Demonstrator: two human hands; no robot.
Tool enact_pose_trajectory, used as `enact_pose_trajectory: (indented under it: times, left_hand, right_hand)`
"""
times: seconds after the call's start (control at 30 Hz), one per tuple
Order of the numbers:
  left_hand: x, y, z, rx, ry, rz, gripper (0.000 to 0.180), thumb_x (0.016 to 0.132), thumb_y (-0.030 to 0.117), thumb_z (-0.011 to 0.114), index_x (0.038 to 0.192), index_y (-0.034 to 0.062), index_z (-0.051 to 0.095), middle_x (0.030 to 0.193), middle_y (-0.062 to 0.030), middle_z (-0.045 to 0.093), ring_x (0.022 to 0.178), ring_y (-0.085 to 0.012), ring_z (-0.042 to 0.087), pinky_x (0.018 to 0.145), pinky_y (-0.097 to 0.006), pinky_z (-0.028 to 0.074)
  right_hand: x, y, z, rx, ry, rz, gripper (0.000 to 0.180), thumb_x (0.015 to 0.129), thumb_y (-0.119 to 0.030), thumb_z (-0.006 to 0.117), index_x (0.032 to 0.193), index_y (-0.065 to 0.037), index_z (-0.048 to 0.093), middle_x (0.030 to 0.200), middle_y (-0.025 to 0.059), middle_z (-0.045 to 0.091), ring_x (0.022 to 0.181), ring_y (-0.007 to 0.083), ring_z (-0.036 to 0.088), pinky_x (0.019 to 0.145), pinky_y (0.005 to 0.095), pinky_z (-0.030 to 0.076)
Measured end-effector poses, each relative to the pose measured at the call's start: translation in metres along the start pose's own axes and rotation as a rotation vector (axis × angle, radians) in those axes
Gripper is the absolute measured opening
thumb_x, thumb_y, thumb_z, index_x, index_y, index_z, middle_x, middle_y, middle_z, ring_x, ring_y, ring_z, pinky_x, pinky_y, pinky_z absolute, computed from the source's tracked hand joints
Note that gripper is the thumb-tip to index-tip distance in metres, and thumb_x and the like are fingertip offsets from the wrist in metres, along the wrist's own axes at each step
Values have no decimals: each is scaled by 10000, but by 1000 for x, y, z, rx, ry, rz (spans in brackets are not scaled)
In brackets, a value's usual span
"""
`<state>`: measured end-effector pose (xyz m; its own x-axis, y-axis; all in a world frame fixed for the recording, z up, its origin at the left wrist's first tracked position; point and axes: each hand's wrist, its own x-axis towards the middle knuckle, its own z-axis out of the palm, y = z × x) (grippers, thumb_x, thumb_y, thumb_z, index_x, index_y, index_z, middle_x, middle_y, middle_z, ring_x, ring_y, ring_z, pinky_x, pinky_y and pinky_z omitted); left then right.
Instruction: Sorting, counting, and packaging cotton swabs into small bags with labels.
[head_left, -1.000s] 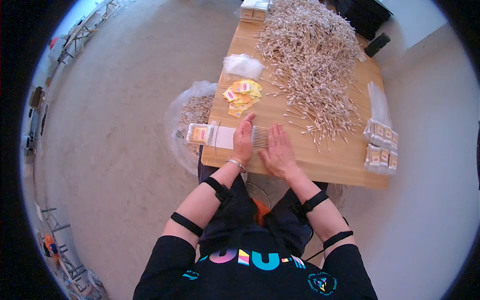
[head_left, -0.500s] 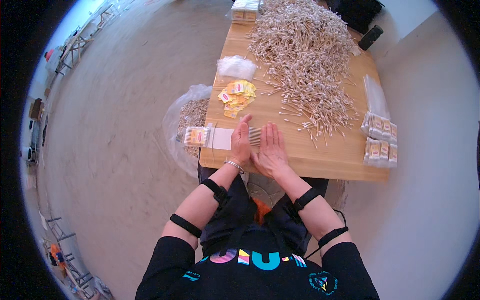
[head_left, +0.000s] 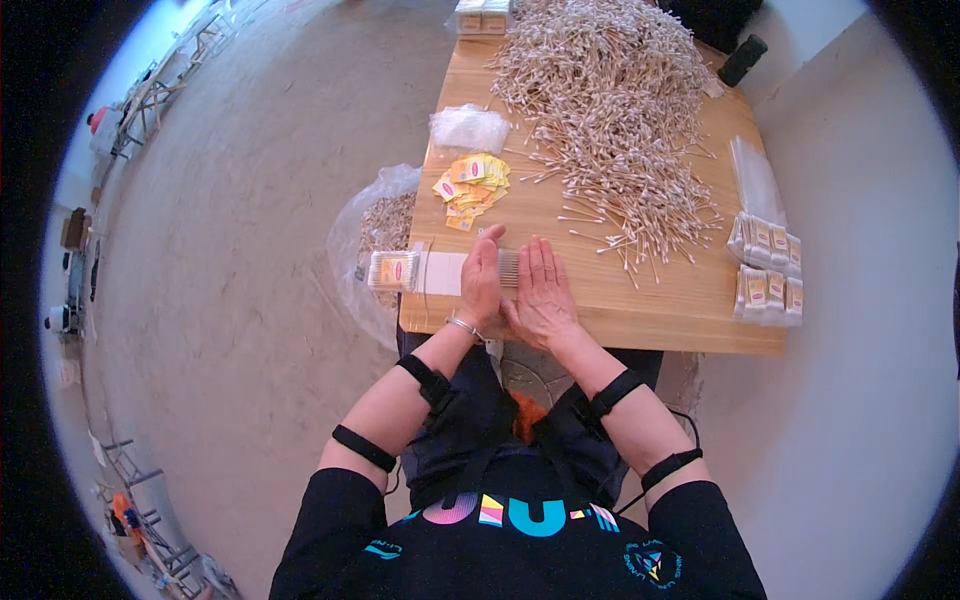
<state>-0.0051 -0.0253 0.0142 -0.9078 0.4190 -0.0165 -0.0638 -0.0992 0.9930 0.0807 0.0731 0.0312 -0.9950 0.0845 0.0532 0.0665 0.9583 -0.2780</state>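
A row of cotton swabs (head_left: 509,268) lies side by side near the table's front edge, between my two hands. My left hand (head_left: 481,278) stands on its edge along the row's left side, fingers stretched out. On the other side my right hand (head_left: 543,293) lies palm down, fingers straight and close together, covering part of the row. Left of my left hand is a flat white strip (head_left: 443,273). At that strip's left end sits a filled pack of cotton swabs (head_left: 393,270) with a yellow-orange label, reaching over the table's left edge.
A big heap of loose swabs (head_left: 610,110) covers the wooden table's (head_left: 640,325) far part. Yellow label cards (head_left: 472,188) and clear bags (head_left: 470,129) lie at the left. Filled packs (head_left: 768,272) line the right edge. A plastic sack of swabs (head_left: 385,225) stands beside the table.
The view has shifted slightly. My hands keep nearly the same pose, and the visible strip of swabs between them looks a little narrower.
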Motion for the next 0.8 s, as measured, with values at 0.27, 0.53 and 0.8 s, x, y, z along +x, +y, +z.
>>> enact_pose_trajectory:
  times: [0.27,0.53,0.8]
  left_hand:
    - [-4,-5,5,-66,96,51,488,991,344,306,1249,-37,467,1272,-159,496,1230,-227,413,1042,-316,287]
    - [-4,-4,1,-223,76,-29,484,991,348,323,1263,-29,456,1276,-143,487,1227,-212,410,1045,-312,289]
    - [-12,5,-18,409,-15,257,366,934,243,462,1198,-4,521,1226,-187,499,1162,-290,448,1013,-358,322]
  right_hand:
    - [-1,1,-3,5,6,-35,826,824,-427,514,1371,95,182,1452,264,148,1379,367,91,1125,446,78]
    - [0,-3,-4,-2,1,-19,849,822,-444,512,1375,97,160,1456,263,137,1381,365,88,1125,447,79]
    - [1,-5,-1,-21,-25,-48,903,801,-488,534,1382,85,148,1465,250,114,1383,363,68,1124,452,74]
